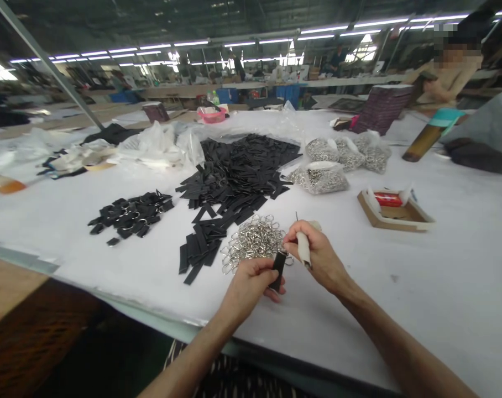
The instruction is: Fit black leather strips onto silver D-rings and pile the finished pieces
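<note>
My left hand (255, 282) pinches a short black strip (279, 270) upright between thumb and fingers. My right hand (317, 251) grips a thin-tipped tool (303, 249) with a cream-wrapped handle, its dark point upward. The fingertips of that hand also meet the strip's top end, where a bit of metal shows, perhaps a ring; the detail is too small to tell. Just beyond both hands lies a heap of silvery metal rings (255, 237). Loose black strips (199, 246) lie left of the rings, spreading back into a large pile (242, 166).
At left sits a small pile of black loops with rings (132, 213). Clear bags of metal rings (319, 178) stand behind, near an open cardboard box (400, 218) with a red item. A bottle (433, 132), plastic bags (160, 145) and a person (454, 72) are farther back.
</note>
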